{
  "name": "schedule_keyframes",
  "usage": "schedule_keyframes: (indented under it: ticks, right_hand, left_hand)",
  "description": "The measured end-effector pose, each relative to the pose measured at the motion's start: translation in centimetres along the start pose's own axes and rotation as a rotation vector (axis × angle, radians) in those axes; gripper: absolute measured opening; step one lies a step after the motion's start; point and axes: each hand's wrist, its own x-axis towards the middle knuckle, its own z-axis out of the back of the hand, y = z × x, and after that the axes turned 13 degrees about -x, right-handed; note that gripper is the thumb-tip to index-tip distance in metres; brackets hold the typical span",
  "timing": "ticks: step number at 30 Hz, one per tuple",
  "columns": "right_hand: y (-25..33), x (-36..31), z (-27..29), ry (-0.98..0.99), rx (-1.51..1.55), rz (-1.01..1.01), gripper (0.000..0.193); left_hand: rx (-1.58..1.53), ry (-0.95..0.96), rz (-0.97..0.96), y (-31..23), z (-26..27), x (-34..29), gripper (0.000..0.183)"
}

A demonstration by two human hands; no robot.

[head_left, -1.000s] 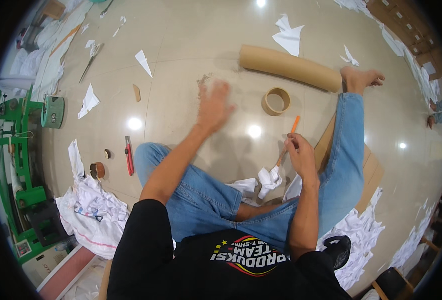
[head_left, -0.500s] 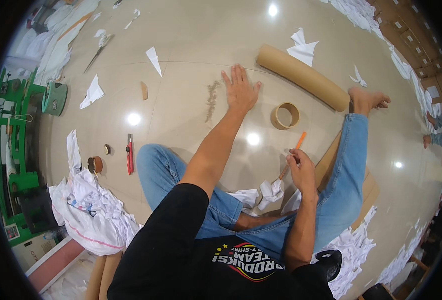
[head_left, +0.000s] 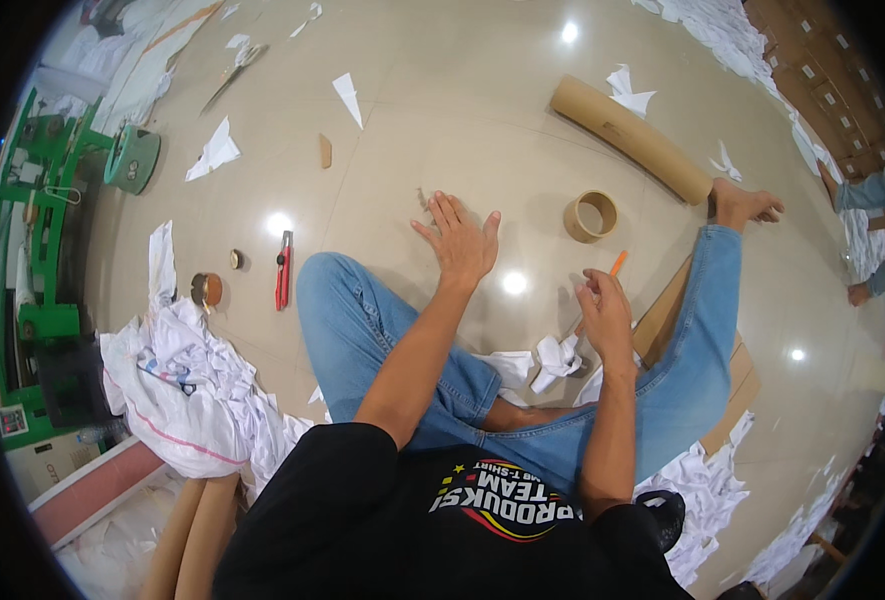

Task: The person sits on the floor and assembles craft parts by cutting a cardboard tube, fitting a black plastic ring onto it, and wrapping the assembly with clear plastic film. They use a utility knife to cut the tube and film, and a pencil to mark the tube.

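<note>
My left hand [head_left: 459,243] lies palm down with fingers spread at the floor, holding nothing. Brown dust [head_left: 422,198] shows beside its fingertips; the palm hides whatever is under it. My right hand [head_left: 604,312] is curled round a narrow orange strip [head_left: 618,263], which looks like a saw blade. One end sticks out beyond the fingers, and the hand covers the middle. Just past that end stands a short cut ring of cardboard tube [head_left: 575,225]. A long cardboard tube [head_left: 637,145] lies farther off, its near end by my right foot.
Left of my bent knee lie a red utility knife [head_left: 283,270] and a brown tape roll [head_left: 206,290]. Scissors [head_left: 232,75] and a cardboard scrap [head_left: 325,151] are farther off. White cloth [head_left: 197,370] is heaped at left. Another person's limbs [head_left: 874,190] show at right.
My left hand has drawn back toward me, and the long streak of dust is now mostly out of sight. My right hand keeps the orange strip. The whole view has shifted slightly.
</note>
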Motion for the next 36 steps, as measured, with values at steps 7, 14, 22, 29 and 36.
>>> schedule_keyframes:
  ticks: [7, 14, 22, 29, 36]
  right_hand:
    - [5.1, -2.4, -10.1, 0.014, -0.374, 0.294, 0.083]
    - [10.0, -0.2, -17.1, 0.076, -0.502, 0.183, 0.113]
    - [15.9, 9.1, -21.5, -0.071, -0.408, 0.048, 0.111]
    - [23.4, 16.0, -27.7, -0.107, -0.371, 0.176, 0.103]
    - [29.5, 19.4, -29.0, 0.269, 0.703, 0.294, 0.097]
  left_hand:
    - [-0.199, -0.095, 0.071, 4.2, 11.7, 3.3, 0.090]
    - [-0.442, -0.182, 0.184, 9.6, 15.6, 3.7, 0.086]
    - [-1.176, -0.393, 0.133, 9.4, 15.3, 5.1, 0.089]
    - [-2.312, -0.216, 0.107, 10.3, 18.0, 6.2, 0.106]
    - [-2.392, -0.290, 0.043, 11.7, 19.2, 6.7, 0.110]
